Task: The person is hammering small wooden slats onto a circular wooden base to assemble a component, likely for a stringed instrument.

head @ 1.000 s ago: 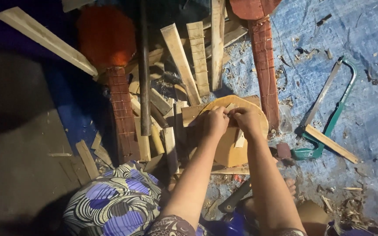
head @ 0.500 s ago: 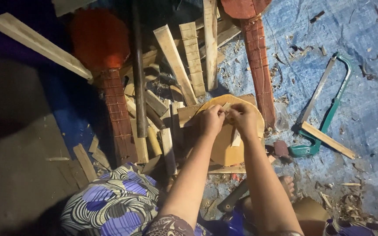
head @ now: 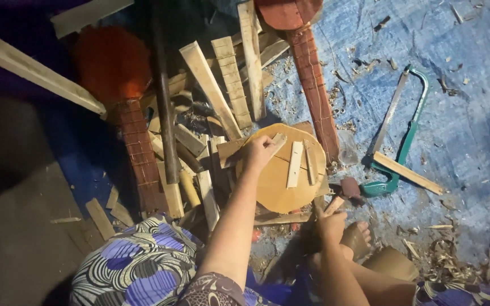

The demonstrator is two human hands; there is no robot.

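A round, flat wooden board (head: 276,190) lies on a pile of offcuts, with two thin wooden strips (head: 295,164) lying upright across it. My left hand (head: 256,154) rests on the board's upper left edge, and its fingers pinch a third small wooden strip (head: 278,140) against it. My right hand (head: 330,224) is below the board's right edge. It is closed around the handle of a small hammer (head: 348,188), whose dark head lies beside the board. My bare foot (head: 359,238) sits next to that hand.
A green hacksaw (head: 406,133) lies on the blue tarp (head: 460,96) to the right, over a wooden stick (head: 406,173). Two stringless instrument necks, orange-bodied (head: 137,150) and red (head: 316,90), flank a heap of slats (head: 231,79). Shavings (head: 449,260) litter the lower right.
My right hand left the board and dropped toward me, closing on the hammer handle. My left hand stayed on the board with a strip. The two laid strips now show.
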